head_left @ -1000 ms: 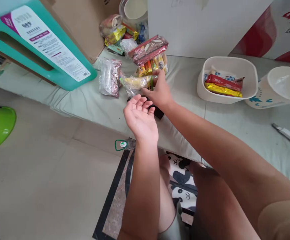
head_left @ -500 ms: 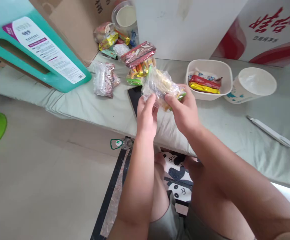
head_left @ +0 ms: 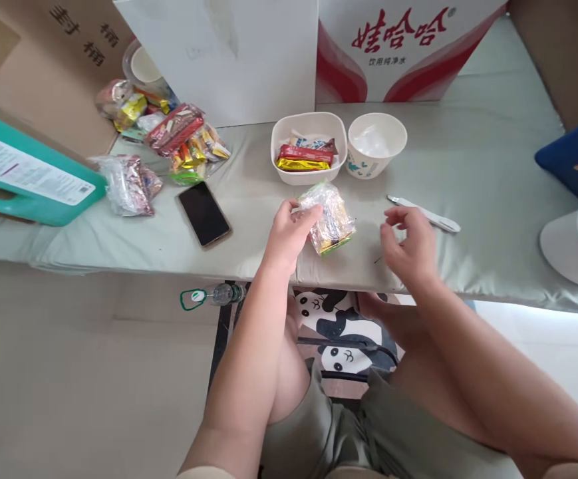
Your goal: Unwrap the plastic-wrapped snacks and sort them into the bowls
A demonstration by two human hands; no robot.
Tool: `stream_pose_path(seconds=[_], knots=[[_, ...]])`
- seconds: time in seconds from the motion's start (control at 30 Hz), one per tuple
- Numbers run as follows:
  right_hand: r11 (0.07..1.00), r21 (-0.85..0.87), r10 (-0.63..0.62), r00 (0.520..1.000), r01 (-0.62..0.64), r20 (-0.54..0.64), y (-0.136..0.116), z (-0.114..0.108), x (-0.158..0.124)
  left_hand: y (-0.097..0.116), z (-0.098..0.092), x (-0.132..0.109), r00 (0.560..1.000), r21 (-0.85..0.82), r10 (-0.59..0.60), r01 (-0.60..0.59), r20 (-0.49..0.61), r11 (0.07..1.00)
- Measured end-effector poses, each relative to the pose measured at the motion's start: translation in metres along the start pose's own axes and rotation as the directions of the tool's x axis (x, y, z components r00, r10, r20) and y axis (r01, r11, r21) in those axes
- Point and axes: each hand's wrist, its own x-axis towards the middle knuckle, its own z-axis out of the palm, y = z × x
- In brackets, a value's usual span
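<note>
My left hand (head_left: 291,233) is closed on the edge of a clear plastic snack packet (head_left: 332,219) with yellowish contents and green edges, holding it over the front of the cloth-covered surface. My right hand (head_left: 411,243) is off the packet, its fingers loosely bent and apart with nothing seen in them. Just behind it lies a slim white knife (head_left: 441,218) with a metal tip, partly covered by the fingers; I cannot tell whether they touch it. Beyond the packet sits a white square bowl (head_left: 279,136) containing red and yellow wrapped snacks. A paper cup (head_left: 363,166) with clear plastic inside stands beside it.
A black phone (head_left: 203,213) lies left of my hands. Wrapped snacks (head_left: 176,130) are heaped behind it, near a teal jug (head_left: 76,206). White cartons (head_left: 263,60) stand along the back. Another white cup (head_left: 565,243) is at the right edge. A plastic bottle (head_left: 221,293) is below.
My right hand has let go of the packet and moved right, to the knife. The packet is now in my left hand alone. The view has turned to the right.
</note>
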Motion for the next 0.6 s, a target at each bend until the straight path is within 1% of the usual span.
stream_pose_path(seconds=[0.1, 0.17, 0.2, 0.27, 0.37, 0.43, 0.47, 0.5, 0.53, 0.57, 0.6], knots=[[0.971, -0.237, -0.006, 0.997, -0.012, -0.075, 0.034, -0.022, 0.01, -0.013, 0.014, 0.008, 0.998, 0.017, 0.011, -0.012, 0.058, 1.0], [0.932, -0.358, 0.017, 0.995, -0.052, -0.101, 0.049, -0.027, 0.016, -0.022, 0.018, 0.013, 0.996, 0.032, 0.029, -0.032, 0.088, 0.999], [0.912, -0.405, 0.032, 0.995, -0.068, -0.095, 0.054, -0.028, 0.019, -0.025, 0.019, 0.015, 0.995, 0.038, 0.04, -0.044, 0.097, 0.998], [0.882, -0.463, 0.069, 0.996, -0.089, -0.059, 0.061, -0.026, 0.025, -0.028, 0.02, 0.018, 0.991, 0.022, 0.073, -0.076, 0.111, 0.997], [0.881, -0.464, 0.097, 0.995, -0.089, -0.007, 0.06, -0.023, 0.035, -0.027, 0.019, 0.021, 0.986, -0.044, 0.1, -0.095, 0.132, 0.994], [0.921, -0.377, 0.099, 0.995, -0.095, -0.01, 0.05, -0.022, 0.039, -0.027, 0.019, 0.024, 0.989, -0.063, 0.09, -0.083, 0.118, 0.994], [0.953, -0.282, 0.114, 0.993, -0.113, -0.013, 0.042, -0.021, 0.038, -0.028, 0.019, 0.026, 0.991, -0.064, 0.081, -0.074, 0.109, 0.995], [0.978, -0.15, 0.147, 0.989, -0.145, 0.002, 0.032, -0.02, 0.035, -0.029, 0.02, 0.027, 0.992, -0.06, 0.072, -0.066, 0.103, 0.996], [0.981, 0.012, 0.195, 0.98, -0.196, 0.047, 0.02, -0.019, 0.031, -0.031, 0.02, 0.029, 0.992, -0.051, 0.068, -0.063, 0.103, 0.997], [0.95, 0.183, 0.234, 0.964, -0.254, 0.123, 0.009, -0.017, 0.025, -0.033, 0.021, 0.03, 0.992, -0.035, 0.067, -0.063, 0.111, 0.997], [0.892, 0.323, 0.248, 0.939, -0.317, 0.237, -0.003, -0.014, 0.019, -0.035, 0.021, 0.031, 0.99, -0.014, 0.068, -0.067, 0.124, 0.998]])
